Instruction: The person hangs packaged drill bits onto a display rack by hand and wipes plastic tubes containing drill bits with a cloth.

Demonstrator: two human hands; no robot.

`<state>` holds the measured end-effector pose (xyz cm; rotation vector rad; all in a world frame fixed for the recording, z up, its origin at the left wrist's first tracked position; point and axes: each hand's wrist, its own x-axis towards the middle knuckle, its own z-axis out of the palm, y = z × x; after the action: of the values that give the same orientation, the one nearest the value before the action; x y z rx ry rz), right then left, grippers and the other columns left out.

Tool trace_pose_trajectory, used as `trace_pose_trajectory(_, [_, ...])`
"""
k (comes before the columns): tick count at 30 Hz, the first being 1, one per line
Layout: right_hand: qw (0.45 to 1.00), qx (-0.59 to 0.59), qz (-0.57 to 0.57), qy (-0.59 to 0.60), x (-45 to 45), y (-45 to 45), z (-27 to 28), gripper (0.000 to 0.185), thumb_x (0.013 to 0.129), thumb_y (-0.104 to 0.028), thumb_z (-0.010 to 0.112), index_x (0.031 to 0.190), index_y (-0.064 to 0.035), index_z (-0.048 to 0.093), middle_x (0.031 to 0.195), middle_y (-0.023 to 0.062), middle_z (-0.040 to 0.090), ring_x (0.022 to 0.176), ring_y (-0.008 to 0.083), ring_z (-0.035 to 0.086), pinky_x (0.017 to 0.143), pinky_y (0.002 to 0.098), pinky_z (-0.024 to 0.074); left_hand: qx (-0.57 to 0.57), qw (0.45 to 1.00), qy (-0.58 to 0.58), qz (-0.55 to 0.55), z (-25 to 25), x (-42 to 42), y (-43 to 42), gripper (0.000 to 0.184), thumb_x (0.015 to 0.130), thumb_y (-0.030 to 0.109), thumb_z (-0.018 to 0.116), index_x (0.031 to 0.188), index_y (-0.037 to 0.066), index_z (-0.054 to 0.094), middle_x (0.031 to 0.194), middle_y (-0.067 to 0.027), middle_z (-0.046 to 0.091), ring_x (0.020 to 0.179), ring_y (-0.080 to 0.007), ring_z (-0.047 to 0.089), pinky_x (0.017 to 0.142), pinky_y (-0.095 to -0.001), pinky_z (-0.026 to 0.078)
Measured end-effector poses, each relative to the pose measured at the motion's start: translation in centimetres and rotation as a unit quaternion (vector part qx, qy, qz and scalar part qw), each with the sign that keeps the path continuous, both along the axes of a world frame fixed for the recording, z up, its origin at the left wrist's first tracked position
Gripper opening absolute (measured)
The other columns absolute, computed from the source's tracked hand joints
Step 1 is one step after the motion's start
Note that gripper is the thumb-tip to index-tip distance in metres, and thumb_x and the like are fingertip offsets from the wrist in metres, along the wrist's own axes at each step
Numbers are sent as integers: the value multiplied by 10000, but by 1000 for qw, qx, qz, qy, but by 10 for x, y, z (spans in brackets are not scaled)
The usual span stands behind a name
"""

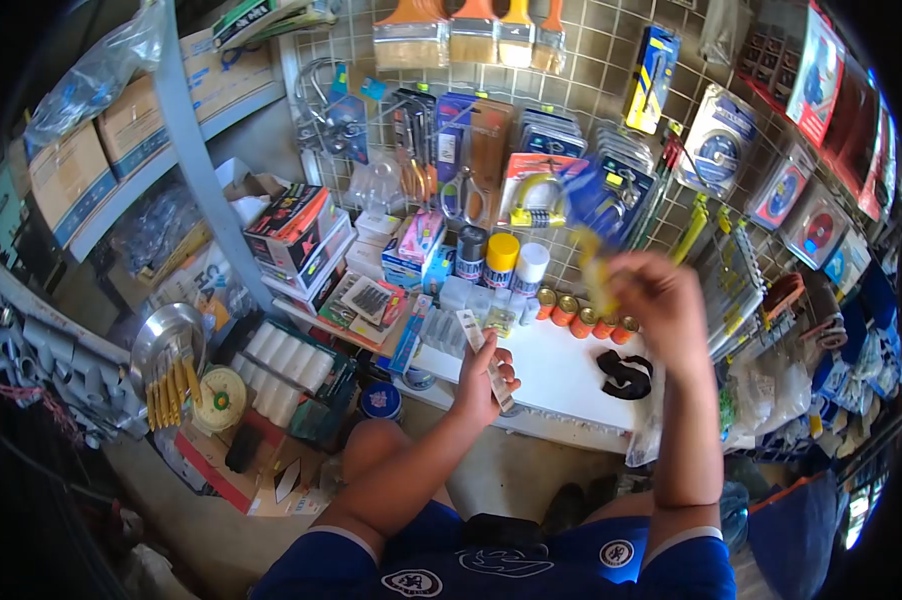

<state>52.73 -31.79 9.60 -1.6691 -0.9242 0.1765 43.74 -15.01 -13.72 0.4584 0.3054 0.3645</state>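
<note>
My left hand (pixel 483 382) is closed round a narrow pale strip (pixel 469 328), held slantwise over the front edge of the white shelf (pixel 561 385). Raised over the right part of that shelf, my right hand (pixel 656 300) grips a blue and yellow packet (pixel 596 215), both smeared by motion. Below my right hand a black looped band (pixel 626 374) lies on the shelf, with several small orange cans (pixel 583 322) behind it. Spray cans with black, yellow (pixel 501 258) and white caps stand behind the left hand.
Brushes (pixel 412 38) and packaged tools hang on the wire grid. Stacked boxes (pixel 289 235) stand left of the shelf. A metal bowl (pixel 161 340), yellow-handled tools and white rolls (pixel 289 357) sit low at the left. Packaged discs (pixel 719 142) hang at the right.
</note>
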Motion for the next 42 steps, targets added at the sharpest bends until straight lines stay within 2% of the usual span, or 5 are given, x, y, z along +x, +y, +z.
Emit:
trace_pose_trajectory(23, [967, 160, -177, -93, 101, 18, 121, 199, 960, -162, 637, 1132, -60, 634, 1112, 77, 629, 1030, 159, 618, 832, 303, 552, -48, 999, 10, -18, -1, -5, 7, 450, 950, 539, 561, 1256, 216, 489, 779, -9, 524, 553, -139, 464, 516, -334, 408])
trace_pose_trajectory(27, [920, 308, -126, -207, 5, 9, 79, 136, 972, -157, 611, 991, -22, 606, 1123, 116, 624, 1013, 151, 612, 819, 331, 592, -70, 994, -77, -9, -4, -6, 16, 496, 998, 636, 352, 1257, 233, 480, 706, 4, 503, 463, -116, 385, 466, -317, 353])
trace_pose_trajectory(33, [976, -144, 30, -159, -38, 41, -94, 468, 833, -127, 751, 1257, -23, 582, 1082, 201, 667, 903, 261, 699, 734, 341, 565, 51, 983, -167, 61, 19, -3, 16, 181, 1028, 217, 523, 1172, 107, 521, 1092, -28, 628, 1039, -144, 615, 884, -334, 505])
trace_pose_trajectory(36, [994, -99, 43, -30, -23, 49, -149, 414, 840, -105, 733, 1228, -20, 618, 951, 150, 717, 816, 198, 693, 699, 316, 545, 104, 974, -191, 58, 23, -6, 15, 203, 979, 115, 601, 1167, 60, 548, 1127, -37, 639, 1046, -127, 613, 913, -326, 492])
trace_pose_trajectory(42, [997, -19, -38, -57, -2, 33, -90, 270, 859, -6, 707, 1123, 7, 656, 847, 53, 698, 771, 85, 627, 682, 255, 500, 232, 971, -34, 57, 18, -17, 23, 350, 1005, 244, 560, 1324, 103, 532, 1191, -55, 617, 1051, -177, 611, 903, -354, 492])
